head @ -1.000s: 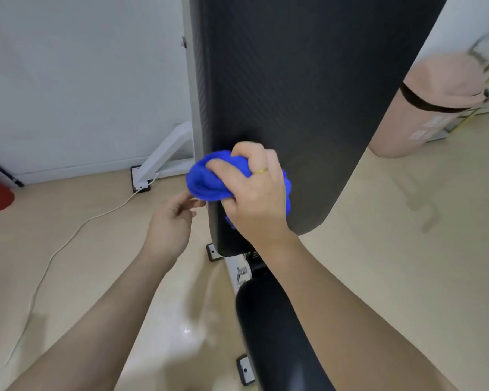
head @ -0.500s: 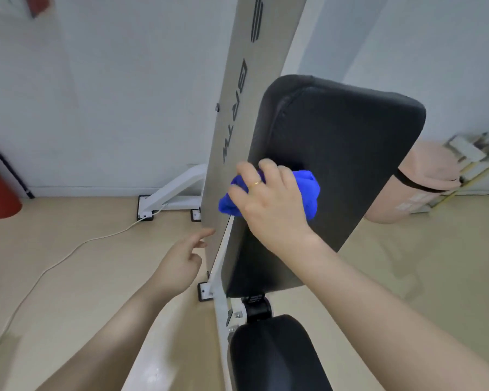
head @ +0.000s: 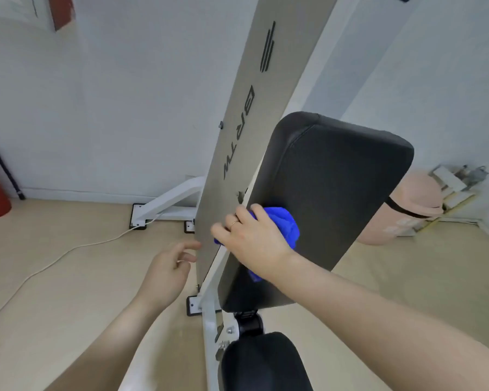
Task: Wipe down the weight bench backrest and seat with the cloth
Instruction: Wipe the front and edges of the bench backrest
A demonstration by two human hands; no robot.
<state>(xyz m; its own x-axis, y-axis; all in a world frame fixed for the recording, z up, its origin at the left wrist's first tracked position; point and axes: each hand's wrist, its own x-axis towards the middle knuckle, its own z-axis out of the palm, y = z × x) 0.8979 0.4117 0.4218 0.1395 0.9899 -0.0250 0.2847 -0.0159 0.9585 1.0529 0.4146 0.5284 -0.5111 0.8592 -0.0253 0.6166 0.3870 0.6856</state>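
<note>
Now right hand [head: 254,244] presses cloth [head: 285,224] on backrest [head: 336,193].

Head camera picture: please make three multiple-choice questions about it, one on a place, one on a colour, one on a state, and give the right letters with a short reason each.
1. Where is the cloth?
A. on the floor
B. against the backrest, near its left edge
C. on the seat

2. What colour is the cloth?
A. blue
B. white
C. green

3. What is the left hand doing?
A. gripping the cloth
B. pressing on the seat
C. holding nothing, fingers loosely out

Answers:
1 B: the right hand presses the cloth on the black backrest, above the seat.
2 A: the bunched cloth is bright blue.
3 C: the left hand is beside the grey panel with nothing in it.
</note>
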